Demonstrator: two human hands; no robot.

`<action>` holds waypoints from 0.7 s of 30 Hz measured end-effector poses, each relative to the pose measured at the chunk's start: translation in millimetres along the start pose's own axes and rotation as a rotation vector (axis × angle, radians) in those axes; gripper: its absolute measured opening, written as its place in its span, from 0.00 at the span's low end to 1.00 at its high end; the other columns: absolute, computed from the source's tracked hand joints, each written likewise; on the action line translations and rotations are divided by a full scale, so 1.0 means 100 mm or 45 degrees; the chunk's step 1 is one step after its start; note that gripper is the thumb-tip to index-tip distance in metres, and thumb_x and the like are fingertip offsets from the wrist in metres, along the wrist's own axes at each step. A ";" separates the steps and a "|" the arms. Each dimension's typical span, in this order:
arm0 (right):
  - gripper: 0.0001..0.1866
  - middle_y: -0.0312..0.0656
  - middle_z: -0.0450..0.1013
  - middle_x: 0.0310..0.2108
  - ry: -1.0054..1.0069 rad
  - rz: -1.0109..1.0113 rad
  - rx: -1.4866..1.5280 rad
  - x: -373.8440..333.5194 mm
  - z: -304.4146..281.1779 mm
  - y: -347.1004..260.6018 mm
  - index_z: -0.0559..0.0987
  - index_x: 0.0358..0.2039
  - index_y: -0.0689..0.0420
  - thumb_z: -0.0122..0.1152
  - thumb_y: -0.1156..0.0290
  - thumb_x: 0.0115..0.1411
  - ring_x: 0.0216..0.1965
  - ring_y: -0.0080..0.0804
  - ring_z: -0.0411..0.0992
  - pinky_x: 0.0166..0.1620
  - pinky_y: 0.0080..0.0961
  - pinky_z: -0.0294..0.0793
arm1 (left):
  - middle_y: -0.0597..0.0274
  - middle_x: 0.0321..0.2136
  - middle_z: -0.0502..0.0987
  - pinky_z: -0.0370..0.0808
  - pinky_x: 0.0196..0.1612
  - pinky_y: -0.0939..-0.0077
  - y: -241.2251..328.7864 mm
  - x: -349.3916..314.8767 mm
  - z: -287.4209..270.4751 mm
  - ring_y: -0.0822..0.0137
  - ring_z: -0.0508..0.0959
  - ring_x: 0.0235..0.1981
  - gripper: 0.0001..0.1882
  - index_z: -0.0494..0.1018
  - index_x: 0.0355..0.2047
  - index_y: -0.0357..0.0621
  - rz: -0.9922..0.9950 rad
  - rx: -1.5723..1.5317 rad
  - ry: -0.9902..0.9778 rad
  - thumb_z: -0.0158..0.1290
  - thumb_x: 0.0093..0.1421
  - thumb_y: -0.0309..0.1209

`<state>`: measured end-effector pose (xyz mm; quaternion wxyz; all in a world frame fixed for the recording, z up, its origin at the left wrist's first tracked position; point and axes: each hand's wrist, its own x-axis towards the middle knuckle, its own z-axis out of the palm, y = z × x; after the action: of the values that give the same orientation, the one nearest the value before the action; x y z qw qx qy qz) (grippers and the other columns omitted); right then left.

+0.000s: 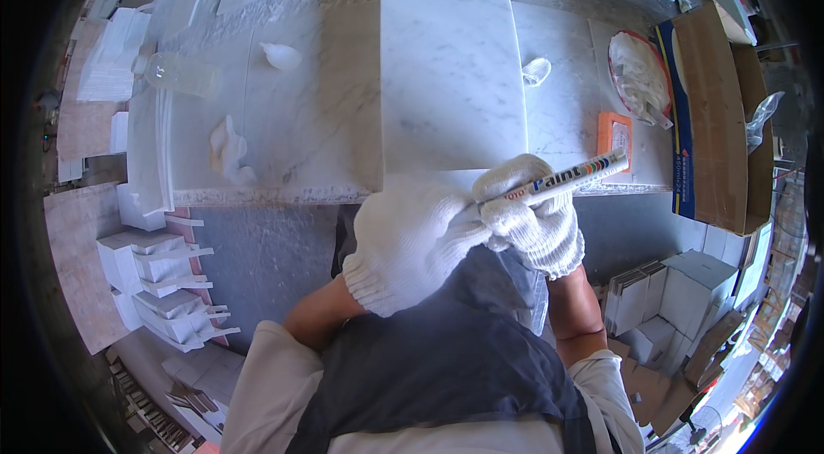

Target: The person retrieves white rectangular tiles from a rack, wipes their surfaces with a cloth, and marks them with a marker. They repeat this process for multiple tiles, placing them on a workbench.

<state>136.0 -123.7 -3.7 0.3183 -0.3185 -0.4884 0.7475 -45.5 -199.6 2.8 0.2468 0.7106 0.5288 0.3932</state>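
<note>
My right hand (536, 218), in a white knitted glove, is closed around a white paint marker (575, 175) with coloured bands. The marker slants up to the right over the worktable's near edge. My left hand (412, 231), gloved alike and slightly blurred, meets the right one at the marker's lower left end. Its fingers are pinched together; whatever is between them is hidden. Just beyond both hands lies a pale grey-veined marble slab (451, 59), lengthwise away from me. Its near end reaches the table edge, close to the gloves.
On the right are an orange-edged block (614, 142), a red-rimmed dish (639, 76) of white material, and an open cardboard box (717, 115). A clear bottle (182, 75) and crumpled white material (227, 149) lie left. Stacked white pieces (163, 287) stand below the table, left.
</note>
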 end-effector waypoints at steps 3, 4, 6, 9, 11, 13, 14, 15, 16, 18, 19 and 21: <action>0.20 0.43 0.78 0.28 -0.060 -0.026 0.108 -0.05 -0.02 0.03 0.79 0.37 0.67 0.76 0.63 0.56 0.21 0.23 0.74 0.24 0.19 0.73 | 0.57 0.39 0.82 0.78 0.41 0.71 0.03 -0.12 0.03 0.66 0.82 0.39 0.13 0.77 0.51 0.38 -0.468 -0.429 -0.251 0.55 0.69 0.29; 0.20 0.43 0.78 0.29 -0.103 -0.075 0.114 -0.05 -0.03 0.04 0.79 0.39 0.67 0.75 0.63 0.58 0.23 0.23 0.75 0.25 0.20 0.73 | 0.58 0.40 0.82 0.78 0.42 0.72 0.02 -0.16 0.03 0.67 0.82 0.40 0.13 0.77 0.52 0.38 -0.544 -0.479 -0.301 0.54 0.69 0.30; 0.19 0.44 0.78 0.30 -0.197 -0.192 0.126 -0.06 -0.05 0.09 0.80 0.38 0.68 0.74 0.63 0.60 0.25 0.26 0.76 0.27 0.22 0.74 | 0.60 0.42 0.82 0.79 0.45 0.73 0.00 -0.25 0.04 0.70 0.81 0.42 0.15 0.76 0.54 0.36 -0.695 -0.579 -0.402 0.53 0.71 0.32; 0.18 0.46 0.79 0.31 -0.212 -0.459 0.022 -0.04 -0.05 0.16 0.81 0.37 0.69 0.73 0.64 0.60 0.25 0.29 0.76 0.28 0.24 0.75 | 0.58 0.46 0.80 0.79 0.48 0.75 -0.07 -0.39 0.08 0.71 0.80 0.46 0.17 0.73 0.57 0.34 -0.788 -0.759 -0.424 0.52 0.72 0.31; 0.14 0.45 0.79 0.32 -0.233 -0.359 -0.021 -0.03 -0.05 0.14 0.82 0.36 0.67 0.71 0.66 0.61 0.26 0.31 0.77 0.29 0.26 0.76 | 0.56 0.47 0.78 0.79 0.49 0.77 -0.13 -0.48 0.07 0.71 0.79 0.46 0.19 0.72 0.58 0.33 -0.894 -1.018 -0.452 0.52 0.72 0.32; 0.13 0.45 0.79 0.32 -0.194 -0.560 -0.219 -0.01 -0.05 0.08 0.82 0.37 0.66 0.69 0.67 0.62 0.27 0.31 0.77 0.29 0.27 0.76 | 0.56 0.46 0.77 0.78 0.47 0.80 -0.18 -0.56 -0.01 0.72 0.78 0.45 0.19 0.71 0.57 0.33 -0.958 -1.155 -0.385 0.51 0.72 0.33; 0.14 0.42 0.77 0.30 -0.098 -0.648 -0.111 0.01 -0.09 0.03 0.81 0.37 0.65 0.67 0.65 0.64 0.24 0.28 0.74 0.26 0.25 0.73 | 0.57 0.44 0.77 0.77 0.45 0.82 -0.20 -0.60 -0.08 0.74 0.77 0.44 0.18 0.72 0.55 0.33 -0.969 -1.161 -0.307 0.51 0.72 0.34; 0.15 0.40 0.74 0.27 -0.035 -0.582 0.256 0.01 -0.15 -0.05 0.79 0.37 0.64 0.65 0.62 0.65 0.22 0.25 0.71 0.22 0.22 0.69 | 0.58 0.42 0.77 0.76 0.43 0.83 -0.21 -0.62 -0.15 0.75 0.77 0.43 0.17 0.72 0.53 0.34 -0.979 -1.168 -0.226 0.51 0.72 0.34; 0.17 0.38 0.72 0.25 -0.069 -0.600 0.635 0.05 -0.25 -0.13 0.78 0.38 0.63 0.62 0.59 0.67 0.20 0.22 0.68 0.19 0.20 0.66 | 0.59 0.39 0.77 0.75 0.40 0.85 -0.21 -0.64 -0.21 0.77 0.76 0.41 0.16 0.73 0.52 0.34 -0.988 -1.177 -0.147 0.50 0.72 0.35; 0.20 0.33 0.67 0.20 0.012 -0.562 0.580 0.07 -0.34 -0.22 0.76 0.39 0.61 0.58 0.54 0.70 0.15 0.16 0.62 0.13 0.16 0.59 | 0.59 0.37 0.77 0.74 0.38 0.83 -0.17 -0.62 -0.28 0.75 0.76 0.40 0.14 0.74 0.49 0.35 -1.004 -1.012 -0.069 0.52 0.70 0.34; 0.18 0.34 0.67 0.21 0.053 -0.487 0.428 0.05 -0.33 -0.22 0.75 0.40 0.61 0.58 0.57 0.71 0.15 0.17 0.63 0.14 0.18 0.60 | 0.58 0.36 0.77 0.73 0.38 0.80 -0.14 -0.59 -0.29 0.72 0.76 0.39 0.13 0.75 0.48 0.36 -1.013 -0.842 -0.069 0.54 0.68 0.31; 0.16 0.37 0.72 0.29 -0.055 -0.374 0.336 0.15 -0.31 -0.15 0.72 0.52 0.63 0.58 0.69 0.68 0.23 0.25 0.70 0.24 0.22 0.71 | 0.56 0.38 0.78 0.76 0.45 0.70 -0.14 -0.48 -0.24 0.64 0.78 0.42 0.14 0.76 0.47 0.38 -0.398 -0.144 0.016 0.59 0.63 0.32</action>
<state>154.0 -91.0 -2.2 0.4524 -0.1830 -0.4340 0.7573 -78.9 -241.7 -8.4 0.3414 0.6021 0.6113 0.3837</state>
